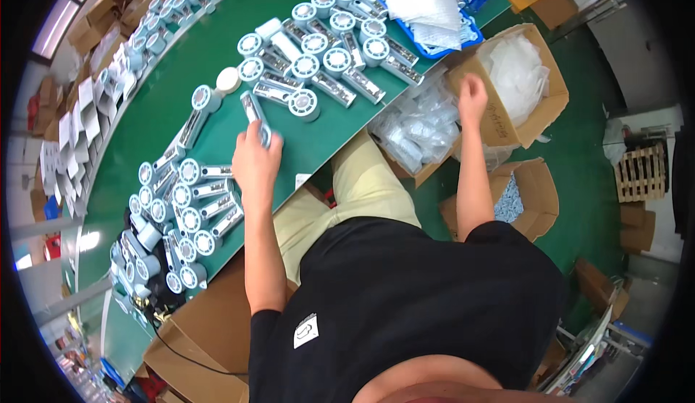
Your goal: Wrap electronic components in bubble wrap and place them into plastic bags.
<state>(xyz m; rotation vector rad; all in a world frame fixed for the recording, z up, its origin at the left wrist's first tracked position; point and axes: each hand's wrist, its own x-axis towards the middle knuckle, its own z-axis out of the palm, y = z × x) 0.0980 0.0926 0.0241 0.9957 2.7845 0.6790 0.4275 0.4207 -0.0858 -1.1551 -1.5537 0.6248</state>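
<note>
My left hand (pixel 257 158) is over the green table, its fingers closed round the near end of a light blue elongated handle piece (pixel 253 108). The piece points away from me, and its inside is hard to make out. Beyond it stand several light blue hair-dryer-like housings (pixel 305 66) with round vented heads and open handles showing inner parts. My right hand (pixel 473 99) is raised off to the right, in front of an open cardboard box (pixel 499 110). Its fingers are curled in, and whatever they may hold is hidden. A round white cap-like disc (pixel 228 80) lies beside the housings.
More housings (pixel 191 219) crowd the table's left end. A blue tray (pixel 427 44) with bubble wrap (pixel 420 1) is at the far right. Below the table edge are clear plastic bags (pixel 416 128) in a box. Another carton (pixel 543 211) holds small light blue parts. A cable (pixel 184 356) hangs at lower left.
</note>
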